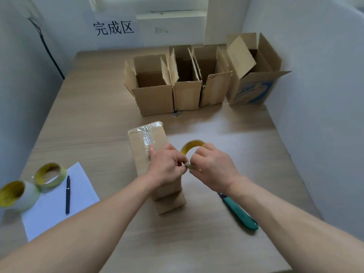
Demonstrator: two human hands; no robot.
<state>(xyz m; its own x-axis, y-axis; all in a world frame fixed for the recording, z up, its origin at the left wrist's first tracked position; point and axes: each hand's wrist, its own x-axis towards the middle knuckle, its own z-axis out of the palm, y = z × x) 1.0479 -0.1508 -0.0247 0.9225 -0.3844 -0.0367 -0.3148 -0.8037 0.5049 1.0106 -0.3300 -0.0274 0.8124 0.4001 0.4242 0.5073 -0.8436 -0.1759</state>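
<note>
Left hand (165, 166) pinching tape end over taped box (146, 146); right hand (211, 167) gripping tape roll (192, 147).

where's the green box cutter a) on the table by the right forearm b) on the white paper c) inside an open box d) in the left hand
a: the green box cutter lies flat on the table, its far end tucked under the right forearm.
</note>
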